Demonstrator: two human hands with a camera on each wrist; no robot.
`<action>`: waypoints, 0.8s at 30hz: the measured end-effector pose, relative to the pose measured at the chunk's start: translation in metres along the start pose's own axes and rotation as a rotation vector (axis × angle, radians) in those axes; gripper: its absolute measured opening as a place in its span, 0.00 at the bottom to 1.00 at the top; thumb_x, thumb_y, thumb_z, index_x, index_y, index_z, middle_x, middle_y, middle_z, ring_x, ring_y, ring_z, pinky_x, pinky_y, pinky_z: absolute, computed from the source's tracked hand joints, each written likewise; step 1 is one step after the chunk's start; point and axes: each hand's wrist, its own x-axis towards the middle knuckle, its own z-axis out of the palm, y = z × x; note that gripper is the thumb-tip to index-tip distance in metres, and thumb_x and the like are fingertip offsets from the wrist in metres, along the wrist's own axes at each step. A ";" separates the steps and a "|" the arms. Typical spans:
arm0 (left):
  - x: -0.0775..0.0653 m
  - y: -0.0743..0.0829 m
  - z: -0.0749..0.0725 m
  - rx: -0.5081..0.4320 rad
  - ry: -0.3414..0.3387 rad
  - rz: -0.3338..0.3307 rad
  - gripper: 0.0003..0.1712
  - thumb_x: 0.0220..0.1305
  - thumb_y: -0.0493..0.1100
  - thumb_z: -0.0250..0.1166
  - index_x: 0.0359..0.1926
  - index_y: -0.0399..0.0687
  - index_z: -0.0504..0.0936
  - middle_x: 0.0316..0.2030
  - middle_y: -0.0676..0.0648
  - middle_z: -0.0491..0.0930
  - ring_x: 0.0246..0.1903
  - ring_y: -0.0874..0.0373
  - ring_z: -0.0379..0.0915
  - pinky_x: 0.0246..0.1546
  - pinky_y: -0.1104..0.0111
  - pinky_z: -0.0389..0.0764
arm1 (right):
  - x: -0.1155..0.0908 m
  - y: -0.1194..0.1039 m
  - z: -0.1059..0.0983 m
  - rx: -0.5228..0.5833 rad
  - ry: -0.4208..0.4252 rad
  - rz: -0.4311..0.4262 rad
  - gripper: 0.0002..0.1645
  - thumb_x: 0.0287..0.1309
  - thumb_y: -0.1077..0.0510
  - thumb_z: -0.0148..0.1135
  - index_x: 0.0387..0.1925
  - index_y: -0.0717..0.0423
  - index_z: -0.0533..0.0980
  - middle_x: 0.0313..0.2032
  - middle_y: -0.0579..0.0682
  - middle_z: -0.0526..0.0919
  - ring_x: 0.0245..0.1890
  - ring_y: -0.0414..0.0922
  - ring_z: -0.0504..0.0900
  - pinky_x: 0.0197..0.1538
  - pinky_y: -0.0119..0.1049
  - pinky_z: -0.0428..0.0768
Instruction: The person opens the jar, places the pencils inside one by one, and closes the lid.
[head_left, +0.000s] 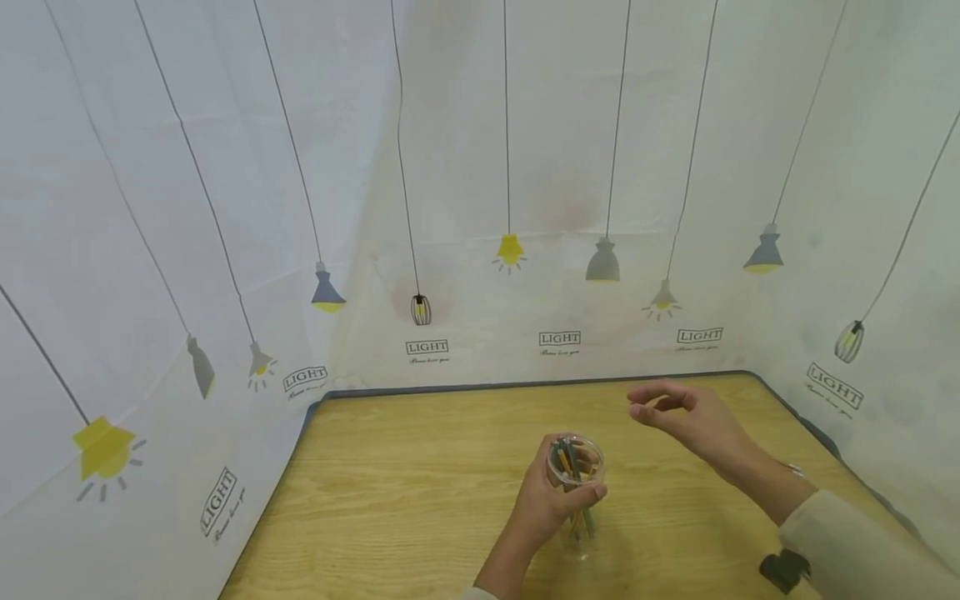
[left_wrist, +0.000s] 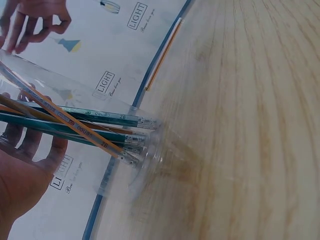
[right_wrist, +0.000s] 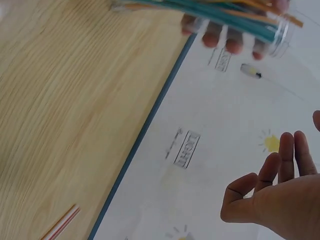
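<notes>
My left hand (head_left: 534,504) grips a clear jar (head_left: 597,457) around its side, in the head view at the lower middle. Several pencils (left_wrist: 75,122), green and orange, lean inside it, their metal-ferruled ends at the jar's bottom in the left wrist view. To the right and farther back, my right hand (head_left: 693,417) is raised with nothing in it, its fingers loosely bent and the thumb close to the index finger (right_wrist: 242,186). A loose orange pencil (left_wrist: 164,54) lies on the table by its edge in the left wrist view.
The wooden table (head_left: 390,467) has a dark blue edge strip (head_left: 480,387). White sheeting (head_left: 450,167) printed with hanging lamps encloses it at the back and both sides. A striped orange, red and white stick (right_wrist: 61,222) rests on the tabletop in the right wrist view.
</notes>
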 end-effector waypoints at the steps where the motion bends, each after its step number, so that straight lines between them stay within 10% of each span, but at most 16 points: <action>1: 0.000 0.000 0.000 -0.003 0.001 -0.002 0.36 0.66 0.47 0.77 0.71 0.62 0.71 0.60 0.55 0.81 0.62 0.54 0.80 0.66 0.65 0.83 | 0.001 0.004 -0.002 -0.024 0.003 0.001 0.26 0.76 0.41 0.69 0.65 0.50 0.84 0.57 0.54 0.90 0.55 0.48 0.82 0.49 0.42 0.81; 24: -0.001 0.000 -0.001 0.008 -0.004 -0.011 0.36 0.66 0.50 0.77 0.71 0.63 0.71 0.59 0.56 0.79 0.62 0.55 0.78 0.66 0.65 0.82 | 0.001 0.120 -0.049 -0.342 0.119 0.062 0.27 0.75 0.44 0.71 0.60 0.61 0.85 0.56 0.63 0.89 0.48 0.52 0.83 0.39 0.37 0.81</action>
